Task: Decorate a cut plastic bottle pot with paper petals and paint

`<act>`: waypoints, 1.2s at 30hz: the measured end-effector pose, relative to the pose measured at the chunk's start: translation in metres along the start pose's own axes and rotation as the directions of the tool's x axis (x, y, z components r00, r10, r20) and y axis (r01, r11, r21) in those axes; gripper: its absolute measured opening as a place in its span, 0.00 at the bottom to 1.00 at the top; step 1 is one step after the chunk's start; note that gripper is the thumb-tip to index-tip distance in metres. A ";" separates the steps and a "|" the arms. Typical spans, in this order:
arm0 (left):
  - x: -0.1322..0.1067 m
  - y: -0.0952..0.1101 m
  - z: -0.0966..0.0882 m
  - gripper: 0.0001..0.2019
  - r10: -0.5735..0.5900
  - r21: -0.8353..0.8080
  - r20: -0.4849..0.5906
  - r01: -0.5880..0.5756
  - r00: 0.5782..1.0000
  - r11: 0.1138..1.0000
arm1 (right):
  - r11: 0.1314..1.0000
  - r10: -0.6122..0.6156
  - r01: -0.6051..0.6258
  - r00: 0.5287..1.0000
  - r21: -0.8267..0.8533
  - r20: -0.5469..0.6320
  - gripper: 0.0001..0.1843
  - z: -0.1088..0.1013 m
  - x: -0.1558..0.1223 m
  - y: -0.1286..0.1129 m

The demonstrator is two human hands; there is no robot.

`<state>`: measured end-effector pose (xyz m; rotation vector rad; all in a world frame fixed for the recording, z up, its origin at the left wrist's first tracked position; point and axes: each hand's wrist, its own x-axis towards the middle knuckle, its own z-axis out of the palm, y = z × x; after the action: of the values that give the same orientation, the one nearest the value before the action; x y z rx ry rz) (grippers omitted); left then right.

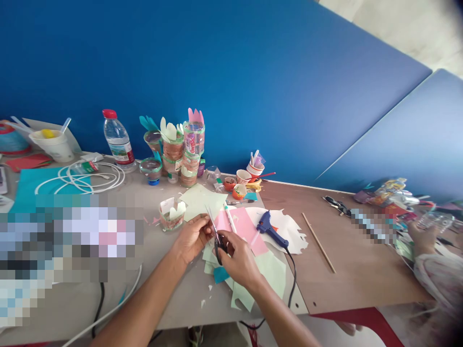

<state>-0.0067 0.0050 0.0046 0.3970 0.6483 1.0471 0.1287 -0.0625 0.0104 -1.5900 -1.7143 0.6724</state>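
Observation:
My right hand is wrapped round the black handles of a pair of scissors, whose narrow blades point up and away from me. Close against the blades, my left hand is closed in a pinch. Whatever lies between its fingertips is too small or hidden to make out. Below and around my hands lie pale green paper sheets, a pink sheet and a teal scrap. Just beyond my left hand stands a small clear cup with white paper petals.
A blue glue gun lies on white paper at the right, its cord trailing forward. Decorated cups and a water bottle stand by the blue partition. A wooden stick lies farther right. Another person's hand is at the far right.

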 end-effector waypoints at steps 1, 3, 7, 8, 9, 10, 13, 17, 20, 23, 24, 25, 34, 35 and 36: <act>0.000 0.000 0.000 0.07 0.001 0.002 0.004 -0.001 1.000 1.000 | 1.000 -0.007 0.007 1.000 -0.018 -0.002 0.20 0.001 0.000 0.000; 0.000 -0.001 -0.001 0.08 -0.001 0.005 0.013 0.001 1.000 1.000 | 0.999 -0.013 0.013 1.000 -0.041 -0.003 0.21 0.002 0.001 -0.001; 0.000 -0.002 -0.002 0.09 -0.002 0.011 0.023 0.001 1.000 1.000 | 0.998 -0.023 0.022 1.000 -0.061 -0.013 0.21 0.003 0.000 -0.002; 0.000 -0.002 -0.002 0.10 -0.007 0.012 0.022 0.006 1.000 1.000 | 0.998 -0.027 0.026 1.000 -0.064 -0.012 0.21 0.003 -0.001 -0.003; 0.000 -0.002 -0.002 0.10 -0.013 0.014 0.020 0.013 1.000 1.000 | 0.997 -0.029 0.028 1.000 -0.067 -0.011 0.21 0.003 -0.001 -0.003; 0.001 -0.002 -0.002 0.10 -0.017 0.014 0.017 0.017 1.000 1.000 | 0.997 -0.031 0.031 0.999 -0.071 -0.010 0.21 0.004 -0.002 -0.003; 0.001 -0.003 -0.003 0.10 -0.011 0.004 0.010 0.011 1.000 1.000 | 0.995 -0.042 0.040 0.999 -0.087 -0.020 0.21 0.005 -0.002 -0.003; 0.001 -0.002 -0.003 0.10 -0.017 0.004 0.011 0.016 1.000 1.000 | 0.994 -0.050 0.048 0.999 -0.101 -0.022 0.21 0.006 -0.002 -0.004; 0.001 -0.002 -0.003 0.10 -0.020 0.007 0.009 0.020 1.000 1.000 | 0.994 -0.044 0.043 0.999 -0.104 -0.011 0.20 0.007 -0.001 -0.004; 0.001 -0.003 -0.003 0.10 -0.016 0.000 0.013 0.016 1.000 1.000 | 0.993 -0.045 0.044 0.999 -0.107 -0.006 0.21 0.008 -0.001 -0.003; 0.001 -0.003 -0.003 0.10 -0.014 -0.004 0.015 0.014 1.000 1.000 | 0.993 -0.046 0.045 0.999 -0.105 -0.006 0.21 0.008 -0.001 -0.003; 0.001 -0.003 -0.003 0.10 -0.012 -0.007 0.015 0.012 1.000 1.000 | 0.994 -0.047 0.046 0.999 -0.101 -0.006 0.21 0.009 -0.001 -0.002; -0.002 -0.001 -0.002 0.09 0.020 0.030 0.038 -0.021 0.999 0.999 | 0.984 0.093 -0.095 0.995 -0.148 -0.017 0.17 -0.003 0.009 0.012; -0.002 0.000 -0.001 0.10 0.032 0.044 0.034 -0.033 0.999 0.998 | 0.974 0.107 -0.105 0.994 -0.199 0.000 0.17 -0.006 0.012 0.012; -0.003 0.000 -0.001 0.10 0.043 0.056 0.029 -0.045 0.999 0.997 | 0.960 0.119 -0.110 0.993 -0.258 0.021 0.17 -0.008 0.014 0.011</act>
<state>-0.0081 0.0023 0.0051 0.4758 0.6479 1.0651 0.1419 -0.0480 0.0092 -1.8774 -1.8048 0.5552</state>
